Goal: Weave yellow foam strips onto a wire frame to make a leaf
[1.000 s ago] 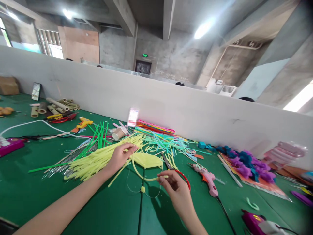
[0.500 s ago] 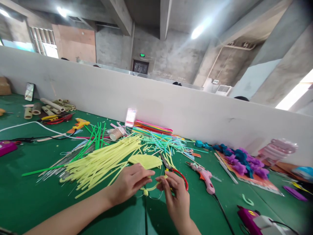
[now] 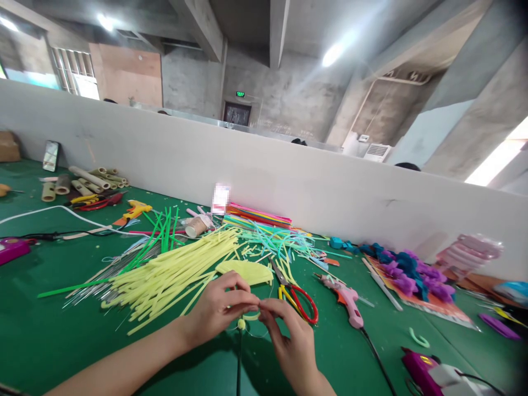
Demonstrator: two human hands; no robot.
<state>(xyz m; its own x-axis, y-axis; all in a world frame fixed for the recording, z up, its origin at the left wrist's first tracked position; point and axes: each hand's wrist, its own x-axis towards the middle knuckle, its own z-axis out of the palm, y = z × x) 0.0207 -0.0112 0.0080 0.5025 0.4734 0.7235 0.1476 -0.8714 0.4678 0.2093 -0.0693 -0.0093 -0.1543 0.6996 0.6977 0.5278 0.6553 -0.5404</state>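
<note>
My left hand and my right hand meet at the fingertips over the table, both pinched closed. A yellow pipe cleaner curves just beneath their fingers; its end is hidden in the pinch. Below it sits a small yellow ball on top of a thin dark stem that runs down toward me, with fine clear loops around it. Behind my left hand lies a yellow fan-shaped piece. Scissors with red and yellow handles rest beyond my right hand.
Yellow pipe cleaners are heaped at left, near green ones. A pink glue gun lies at right, its cord running forward. Purple and blue fuzzy pieces are farther right. A white partition closes off the back.
My right hand has moved left, away from the scissors handles, and its fingertips now meet those of my left hand. The yellow ball and stem have shifted slightly left.
</note>
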